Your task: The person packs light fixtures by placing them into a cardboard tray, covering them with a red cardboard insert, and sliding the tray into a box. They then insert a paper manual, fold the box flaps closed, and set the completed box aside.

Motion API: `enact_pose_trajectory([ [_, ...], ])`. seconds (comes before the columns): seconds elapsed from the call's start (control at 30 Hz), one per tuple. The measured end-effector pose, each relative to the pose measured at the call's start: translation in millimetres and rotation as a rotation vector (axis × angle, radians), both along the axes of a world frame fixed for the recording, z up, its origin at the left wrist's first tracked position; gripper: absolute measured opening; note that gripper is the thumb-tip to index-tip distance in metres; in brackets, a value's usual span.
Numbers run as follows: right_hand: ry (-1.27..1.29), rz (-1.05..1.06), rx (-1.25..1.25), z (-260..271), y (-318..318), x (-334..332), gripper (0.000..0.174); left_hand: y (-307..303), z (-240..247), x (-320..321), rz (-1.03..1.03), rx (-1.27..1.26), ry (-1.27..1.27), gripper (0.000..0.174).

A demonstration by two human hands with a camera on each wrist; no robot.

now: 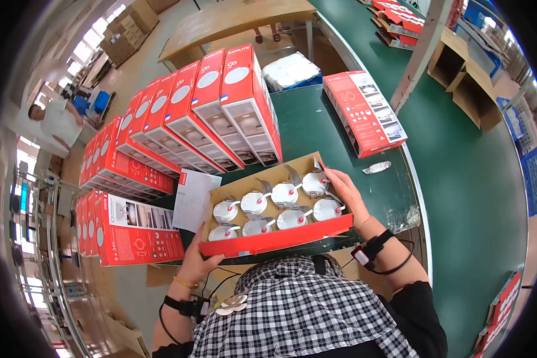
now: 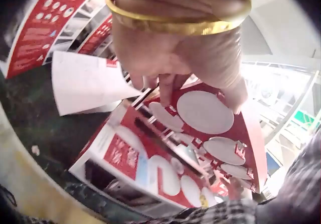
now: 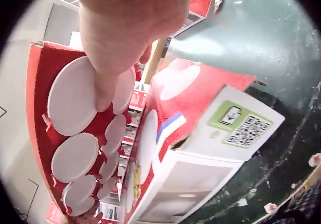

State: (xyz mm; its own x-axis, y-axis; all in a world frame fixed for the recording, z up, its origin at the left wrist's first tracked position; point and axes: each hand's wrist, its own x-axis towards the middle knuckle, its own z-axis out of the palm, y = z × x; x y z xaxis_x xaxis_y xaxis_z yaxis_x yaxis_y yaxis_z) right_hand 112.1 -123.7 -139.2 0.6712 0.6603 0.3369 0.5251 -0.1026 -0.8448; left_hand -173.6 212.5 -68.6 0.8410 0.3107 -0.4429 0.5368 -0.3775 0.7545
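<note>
A red-faced cardboard tray (image 1: 274, 235) holds two rows of white downlights (image 1: 285, 193) with spring clips and red-tipped leads. My left hand (image 1: 198, 259) grips its left end, thumb on the red front. At the right end my right hand (image 1: 343, 191) holds the tray by its edge. Both wrist views show the red panel (image 3: 42, 108) with white round lamp faces (image 3: 73, 96) across it; the right thumb presses between two discs. Close beside the panel is a printed box (image 3: 200, 169) with a raised QR-code flap (image 3: 246, 126), mostly hidden in the head view.
Several red-and-white boxes (image 1: 238, 107) stand in rows on the left, with a white leaflet (image 1: 194, 200) before them. Another box (image 1: 364, 113) lies at the back right of the green table (image 1: 304, 122), near a small crumpled wrapper (image 1: 377, 167). A metal post (image 1: 420, 53) rises behind.
</note>
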Motion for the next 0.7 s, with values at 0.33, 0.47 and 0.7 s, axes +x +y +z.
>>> enact_pose_trajectory([
  [0.33,0.654,-0.060,0.166,19.6,13.9,-16.8,0.053,15.9,86.2,80.2,0.005,0.377,-0.298,0.036],
  [0.47,0.913,-0.154,0.228,32.4,14.5,-33.7,0.057,32.7,60.0,101.2,0.025,0.470,-0.440,0.040],
  [0.7,1.187,-0.402,0.144,40.7,-0.4,-73.3,0.036,26.1,39.8,110.7,-0.057,0.355,-0.331,0.047],
])
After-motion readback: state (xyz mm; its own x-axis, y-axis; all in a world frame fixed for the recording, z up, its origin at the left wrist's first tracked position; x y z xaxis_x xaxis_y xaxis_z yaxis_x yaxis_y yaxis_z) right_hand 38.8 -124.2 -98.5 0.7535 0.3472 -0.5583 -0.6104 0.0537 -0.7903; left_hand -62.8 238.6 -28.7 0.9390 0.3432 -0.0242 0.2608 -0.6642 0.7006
